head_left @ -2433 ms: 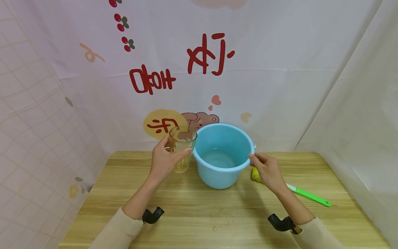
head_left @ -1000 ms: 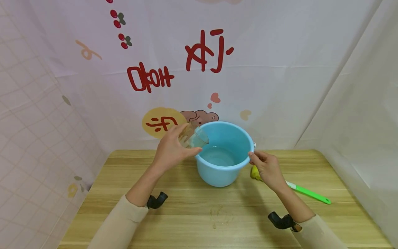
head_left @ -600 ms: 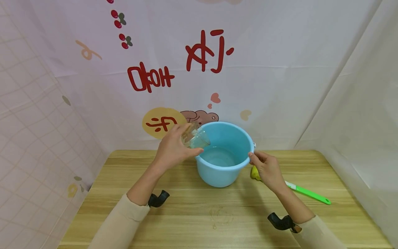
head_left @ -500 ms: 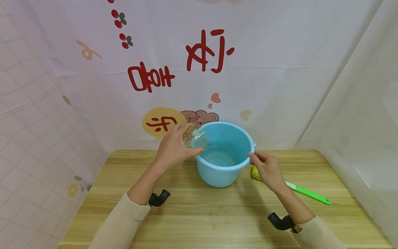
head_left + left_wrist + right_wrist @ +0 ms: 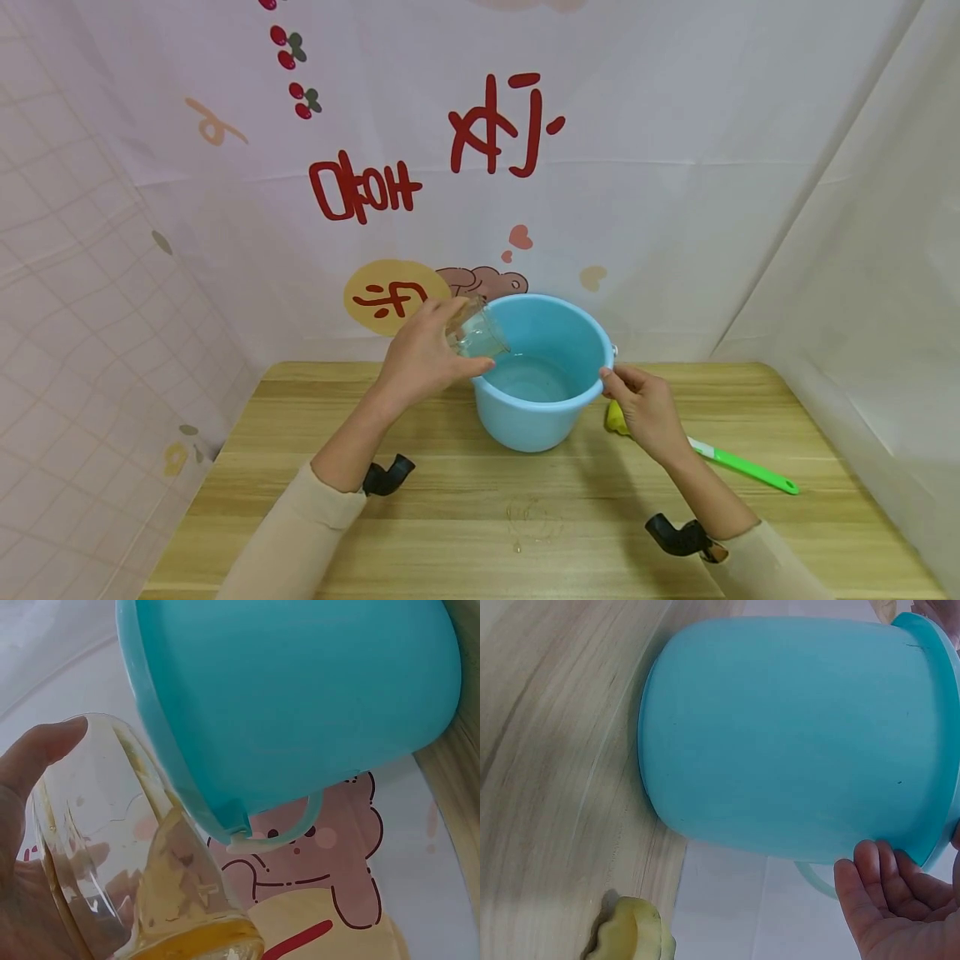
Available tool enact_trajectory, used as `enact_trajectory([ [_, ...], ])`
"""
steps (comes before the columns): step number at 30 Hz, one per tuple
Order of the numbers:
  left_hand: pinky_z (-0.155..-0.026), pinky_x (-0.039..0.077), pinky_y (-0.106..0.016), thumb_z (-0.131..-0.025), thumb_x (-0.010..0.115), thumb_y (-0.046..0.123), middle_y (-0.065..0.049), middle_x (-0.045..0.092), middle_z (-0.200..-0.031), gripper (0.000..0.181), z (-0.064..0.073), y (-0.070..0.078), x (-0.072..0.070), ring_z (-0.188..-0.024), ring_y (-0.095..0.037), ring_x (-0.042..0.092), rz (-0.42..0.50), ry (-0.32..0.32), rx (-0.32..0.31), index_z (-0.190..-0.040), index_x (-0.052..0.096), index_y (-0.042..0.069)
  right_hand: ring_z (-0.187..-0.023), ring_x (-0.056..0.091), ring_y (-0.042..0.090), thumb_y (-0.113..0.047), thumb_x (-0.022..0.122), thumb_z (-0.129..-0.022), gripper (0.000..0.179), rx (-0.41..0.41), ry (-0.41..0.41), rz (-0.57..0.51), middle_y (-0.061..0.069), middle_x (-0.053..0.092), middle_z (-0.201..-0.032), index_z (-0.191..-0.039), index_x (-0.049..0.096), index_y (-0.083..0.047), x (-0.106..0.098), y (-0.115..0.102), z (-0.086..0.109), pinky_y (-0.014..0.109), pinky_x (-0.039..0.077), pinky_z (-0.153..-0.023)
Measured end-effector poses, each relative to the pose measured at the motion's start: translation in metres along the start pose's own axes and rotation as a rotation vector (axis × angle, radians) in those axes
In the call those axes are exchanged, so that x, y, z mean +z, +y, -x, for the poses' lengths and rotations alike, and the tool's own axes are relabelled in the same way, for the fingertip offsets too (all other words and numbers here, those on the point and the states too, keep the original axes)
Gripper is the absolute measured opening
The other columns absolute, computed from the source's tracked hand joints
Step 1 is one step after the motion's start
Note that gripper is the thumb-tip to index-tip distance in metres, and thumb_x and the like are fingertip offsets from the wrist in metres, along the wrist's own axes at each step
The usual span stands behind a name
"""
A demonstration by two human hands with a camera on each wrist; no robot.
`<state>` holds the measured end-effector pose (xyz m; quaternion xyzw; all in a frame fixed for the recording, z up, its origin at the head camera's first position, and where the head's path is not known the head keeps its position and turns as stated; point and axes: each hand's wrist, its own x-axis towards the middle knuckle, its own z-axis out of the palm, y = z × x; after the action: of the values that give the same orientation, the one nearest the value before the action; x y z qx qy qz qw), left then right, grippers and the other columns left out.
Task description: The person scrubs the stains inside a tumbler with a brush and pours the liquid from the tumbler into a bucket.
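A clear, amber-tinted drinking glass (image 5: pixel 478 332) is tilted sideways, its mouth over the left rim of a light blue bucket (image 5: pixel 528 427). My left hand (image 5: pixel 422 354) grips it, thumb along the near side. Some liquid shows inside the glass (image 5: pixel 112 825) in the left wrist view. Shallow water (image 5: pixel 528 379) covers the bucket's floor. On the bucket's right rim, my right hand (image 5: pixel 648 414) pinches the edge between thumb and fingers. In the right wrist view the fingers of my right hand (image 5: pixel 907 907) lie curled under the rim of the bucket (image 5: pixel 780 735).
Right of the bucket, a brush with a green handle (image 5: pixel 753 472) and a yellow head (image 5: pixel 617 418) lies on the wooden table (image 5: pixel 420 550). Wet drops (image 5: pixel 534 521) mark the table in front. A white printed cloth (image 5: pixel 637 208) hangs close behind the bucket.
My left hand has moved right and tipped the glass from upright beside the bucket to over its rim, tilting it slightly further recently. The bucket and my right hand have stayed in place.
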<state>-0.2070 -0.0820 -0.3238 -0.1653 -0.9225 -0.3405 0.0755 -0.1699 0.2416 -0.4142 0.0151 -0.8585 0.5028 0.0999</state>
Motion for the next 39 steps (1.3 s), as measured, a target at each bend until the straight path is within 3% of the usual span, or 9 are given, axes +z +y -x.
enact_trajectory([
  [8, -0.082, 0.058, -0.046, -0.076, 0.092, 0.044, -0.008, 0.058, -0.126, 0.091, -0.001, 0.004, 0.000, -0.108, -0.027, 0.056, -0.013, -0.019, 0.009, -0.152, 0.053, 0.015, -0.105, 0.071, 0.038, -0.037, 0.060, -0.108, 0.048, 0.009, -0.002, -0.005, 0.017, 0.075, -0.111, -0.128, 0.070, 0.005, -0.001, 0.001, 0.000, 0.017, 0.053, -0.083],
  [15, -0.077, 0.059, -0.042, -0.076, 0.092, 0.041, -0.006, 0.057, -0.116, 0.081, -0.002, 0.007, -0.001, -0.103, -0.026, 0.057, -0.024, -0.024, 0.022, -0.146, 0.059, 0.019, -0.104, 0.071, 0.038, -0.038, 0.060, -0.108, 0.048, 0.004, -0.004, 0.002, 0.018, 0.075, -0.110, -0.128, 0.071, 0.005, -0.001, 0.000, 0.000, 0.017, 0.053, -0.082],
  [23, -0.077, 0.058, -0.042, -0.076, 0.092, 0.040, -0.007, 0.056, -0.114, 0.082, -0.002, 0.009, -0.003, -0.101, -0.026, 0.058, -0.055, -0.038, 0.003, -0.147, 0.058, 0.017, -0.106, 0.071, 0.039, -0.036, 0.060, -0.108, 0.047, -0.003, -0.016, -0.014, 0.020, 0.074, -0.115, -0.128, 0.070, 0.005, 0.002, 0.000, 0.000, 0.022, 0.056, -0.085],
  [30, -0.077, 0.059, -0.043, -0.076, 0.092, 0.040, -0.008, 0.057, -0.116, 0.085, -0.004, 0.011, -0.003, -0.103, -0.027, 0.058, -0.060, -0.054, 0.008, -0.149, 0.056, 0.019, -0.107, 0.071, 0.039, -0.035, 0.059, -0.109, 0.047, 0.000, -0.019, -0.018, 0.021, 0.073, -0.116, -0.129, 0.069, 0.007, 0.001, -0.001, 0.001, 0.015, 0.052, -0.084],
  [39, -0.076, 0.058, -0.044, -0.074, 0.093, 0.040, -0.009, 0.058, -0.118, 0.087, -0.006, 0.016, -0.002, -0.103, -0.028, 0.059, -0.119, -0.058, 0.014, -0.150, 0.056, 0.020, -0.105, 0.072, 0.037, -0.034, 0.060, -0.109, 0.046, -0.003, -0.012, -0.013, 0.020, 0.074, -0.112, -0.128, 0.070, 0.007, 0.000, 0.000, 0.001, 0.016, 0.053, -0.084],
])
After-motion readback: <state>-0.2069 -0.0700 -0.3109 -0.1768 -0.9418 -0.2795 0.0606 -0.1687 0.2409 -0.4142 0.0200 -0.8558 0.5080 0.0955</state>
